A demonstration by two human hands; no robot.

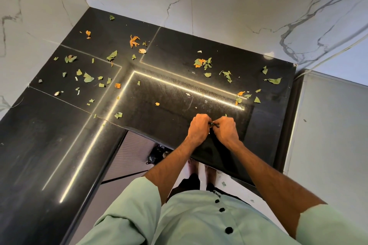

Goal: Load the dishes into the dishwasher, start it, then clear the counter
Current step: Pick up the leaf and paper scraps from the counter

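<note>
Torn green leaf scraps (88, 78) and curled orange peel scraps (134, 41) lie scattered over the polished black stone counter (169, 45), which bends in an L. Most sit along its left arm and toward its back edge. A mixed clump lies near the back edge right of the middle, and a few more pieces lie close to the right edge. Some single scraps lie nearer the inner corner.

Close to the front edge, the 2 hands meet over the counter, knuckles up. The left hand (199, 127) and the right hand (227, 128) have their fingers curled, and both pinch 1 small dark piece (214, 124) between them. What the piece is cannot be made out. A leaf tip shows just behind the right hand.

A bright line of reflected light runs across the counter surface and turns at the inner corner. Below the front edge a grey ribbed cabinet front (135, 149) shows, with a crumpled black plastic bag (156, 155) on the floor beside it. White marble wall tiles with grey veins (229, 6) rise behind the back and left edges. A pale panel (328, 125) stands past the right edge. The person wears a pale green shirt with black buttons (189, 221).
</note>
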